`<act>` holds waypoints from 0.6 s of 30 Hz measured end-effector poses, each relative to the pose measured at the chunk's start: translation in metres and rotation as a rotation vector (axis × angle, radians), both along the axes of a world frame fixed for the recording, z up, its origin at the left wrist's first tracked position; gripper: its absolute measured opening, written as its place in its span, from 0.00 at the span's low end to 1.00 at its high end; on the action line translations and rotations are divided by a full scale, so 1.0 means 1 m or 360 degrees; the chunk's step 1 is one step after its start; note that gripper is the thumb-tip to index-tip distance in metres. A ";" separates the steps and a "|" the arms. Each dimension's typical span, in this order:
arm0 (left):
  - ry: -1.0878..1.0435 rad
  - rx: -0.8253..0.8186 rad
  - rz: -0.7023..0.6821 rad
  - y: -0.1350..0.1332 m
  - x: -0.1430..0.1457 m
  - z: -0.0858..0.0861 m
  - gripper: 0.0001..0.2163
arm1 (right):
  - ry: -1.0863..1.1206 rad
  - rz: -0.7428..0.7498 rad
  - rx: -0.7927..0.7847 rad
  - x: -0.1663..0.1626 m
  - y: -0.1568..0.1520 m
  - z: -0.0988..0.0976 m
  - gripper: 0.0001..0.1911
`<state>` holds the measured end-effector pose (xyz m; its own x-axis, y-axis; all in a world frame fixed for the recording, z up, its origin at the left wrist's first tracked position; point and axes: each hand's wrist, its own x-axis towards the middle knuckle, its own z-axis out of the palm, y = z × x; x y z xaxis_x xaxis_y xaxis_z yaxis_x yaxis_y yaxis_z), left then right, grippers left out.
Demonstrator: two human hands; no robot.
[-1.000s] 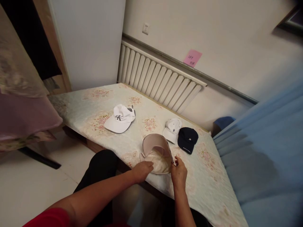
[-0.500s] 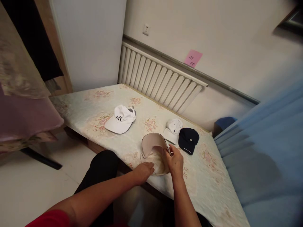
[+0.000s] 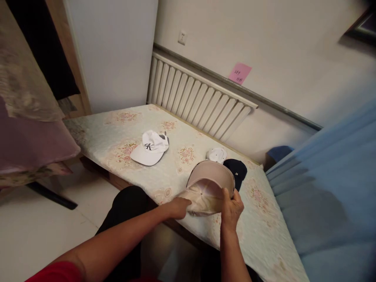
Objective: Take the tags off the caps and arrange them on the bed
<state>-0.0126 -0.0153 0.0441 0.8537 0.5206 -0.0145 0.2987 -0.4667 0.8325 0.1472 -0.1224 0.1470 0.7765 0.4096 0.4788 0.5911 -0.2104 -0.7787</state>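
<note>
Two hands held one pale beige fabric baseball cap (image 3: pixel 210 184), which lay upturned with its brim raised at the near edge of the pale green floral-quilted bed (image 3: pixel 117 129). The left hand (image 3: pixel 179 206) was pinched on the crown's left side, and the right hand (image 3: pixel 232 207) was closed on the brim's right edge. Just behind, partly hidden, sat a small white cap (image 3: pixel 216 154) beside a navy cap (image 3: pixel 239 169). A white cap with a black logo (image 3: pixel 149 148) lay well apart to the left, before a white ribbed radiator (image 3: pixel 194 98).

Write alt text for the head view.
The left hand and right hand hold an upturned beige cap on a floral surface. Beyond lie a white logo cap, a small white cap and a navy cap.
</note>
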 end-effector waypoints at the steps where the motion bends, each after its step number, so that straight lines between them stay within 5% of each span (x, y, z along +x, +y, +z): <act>1: -0.0021 -0.0088 0.0018 0.003 0.002 0.004 0.18 | 0.0024 -0.0011 0.0000 -0.003 -0.002 0.001 0.14; 7: -0.0214 -0.0287 0.0377 0.003 0.008 0.020 0.13 | 0.0134 -0.0061 0.0053 -0.026 -0.008 0.009 0.15; 12: -0.0576 -0.0729 0.0835 0.003 0.009 0.025 0.13 | 0.0283 -0.0043 0.0125 -0.036 -0.014 0.008 0.17; 18: -0.0762 -0.0847 0.0869 0.001 0.007 0.034 0.13 | 0.0356 -0.0027 0.0149 -0.040 -0.019 -0.011 0.20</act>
<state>-0.0052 -0.0144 0.0783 0.4660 0.8815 -0.0756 -0.0688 0.1213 0.9902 0.1071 -0.1418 0.1362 0.8739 0.3572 0.3297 0.3990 -0.1397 -0.9063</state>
